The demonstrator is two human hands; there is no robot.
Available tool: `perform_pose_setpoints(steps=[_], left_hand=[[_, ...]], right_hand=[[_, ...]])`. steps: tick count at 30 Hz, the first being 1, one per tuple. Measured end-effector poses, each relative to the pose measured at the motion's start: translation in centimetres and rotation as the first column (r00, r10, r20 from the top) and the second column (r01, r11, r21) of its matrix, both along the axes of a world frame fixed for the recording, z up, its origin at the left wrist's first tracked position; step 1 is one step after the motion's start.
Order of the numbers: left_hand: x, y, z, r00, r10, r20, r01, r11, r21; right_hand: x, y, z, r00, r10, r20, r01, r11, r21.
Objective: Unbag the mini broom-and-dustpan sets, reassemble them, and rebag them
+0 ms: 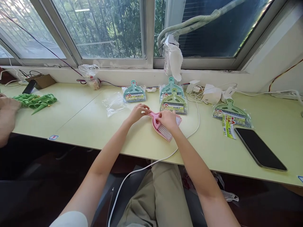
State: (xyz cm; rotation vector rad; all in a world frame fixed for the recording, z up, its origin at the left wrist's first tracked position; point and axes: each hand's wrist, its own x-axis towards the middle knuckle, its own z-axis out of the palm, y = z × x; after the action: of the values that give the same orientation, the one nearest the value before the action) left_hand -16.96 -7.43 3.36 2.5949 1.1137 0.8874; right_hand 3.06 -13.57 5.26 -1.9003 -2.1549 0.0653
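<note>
A pink dustpan and brush set with pale bristles lies at the table's middle, tilted toward the right. My left hand pinches the tip of its handle. Over the pan's body rests my right hand, its fingers curled onto the pink plastic near the handle's base. Just beyond stand packaged sets: a green one in front of a teal one, and another teal set to the left. A clear plastic bag lies flat left of that one.
At the right are a packaged green set, printed cards and a phone. A white cable crosses the table and hangs off its front edge. A co-worker's hand is at the far left by green rolled pieces.
</note>
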Motion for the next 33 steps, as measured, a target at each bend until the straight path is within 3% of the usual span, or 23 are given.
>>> perform_pose_setpoints(steps=[8, 16, 22, 33], left_hand=[[0.9, -0.3, 1.1, 0.998, -0.052, -0.019, 0.052, 0.999, -0.006], [0.8, 2.8, 3.0, 0.947, -0.107, -0.304, 0.102, 0.994, -0.032], [1.5, 2.6, 3.6, 0.940, -0.111, -0.323, 0.087, 0.992, -0.089], [1.4, 2.0, 3.5, 0.956, -0.153, -0.252, 0.106, 0.976, -0.191]], right_hand=[[0.2, 0.2, 0.1, 1.000, 0.005, -0.029, -0.006, 1.000, -0.026], [0.1, 0.6, -0.5, 0.982, 0.025, -0.189, -0.030, 0.999, -0.025], [0.6, 1.6, -1.5, 0.933, 0.040, -0.357, -0.070, 0.995, -0.072], [1.6, 2.5, -2.2, 0.891, 0.074, -0.449, -0.122, 0.990, -0.078]])
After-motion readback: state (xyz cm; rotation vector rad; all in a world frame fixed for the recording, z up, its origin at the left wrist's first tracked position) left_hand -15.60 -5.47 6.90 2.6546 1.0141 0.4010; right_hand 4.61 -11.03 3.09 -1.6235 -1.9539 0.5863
